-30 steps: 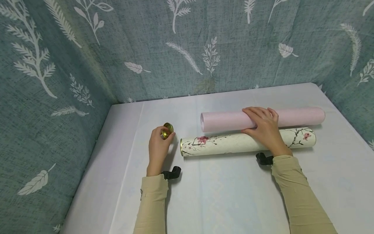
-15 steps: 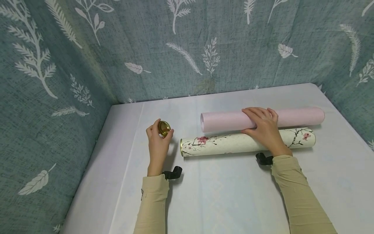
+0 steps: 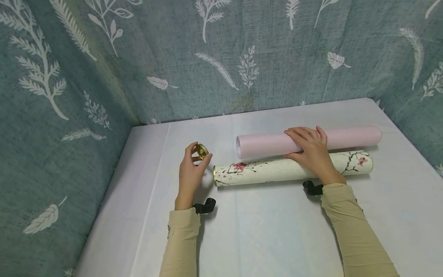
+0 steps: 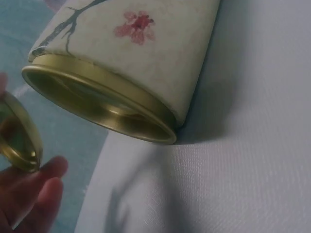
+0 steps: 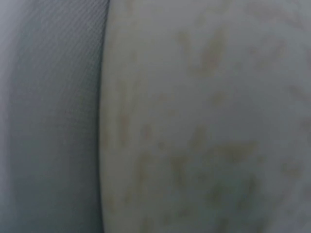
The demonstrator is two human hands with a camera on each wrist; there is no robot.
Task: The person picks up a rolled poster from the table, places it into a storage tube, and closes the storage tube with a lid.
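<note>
In the head view my left hand (image 3: pixel 191 175) pinches a round gold metal lid (image 3: pixel 202 152) between thumb and fingers, tilted on edge above the table. Just right of it lies a cream cardboard tube (image 3: pixel 263 171) printed with plum blossoms. Its gold-rimmed end (image 4: pixel 104 104) faces the lid in the left wrist view and looks open. My right hand (image 3: pixel 313 154) reaches across the tube and grips a rolled pink sheet (image 3: pixel 353 138) lying behind it, fingers over the far side and thumb at the near side. The tube's pale surface (image 5: pixel 209 116) fills most of the right wrist view.
A white cloth covers the table (image 3: pixel 270 231). Green leaf-patterned fabric (image 3: pixel 187 77) hangs behind it and along the left side. The pink roll and the tube lie almost parallel, close together. Black wrist cameras sit on both wrists.
My left hand has turned the lid about in its fingers and shifted slightly right, toward the tube's end. The right hand, pink roll and tube stay nearly as they were.
</note>
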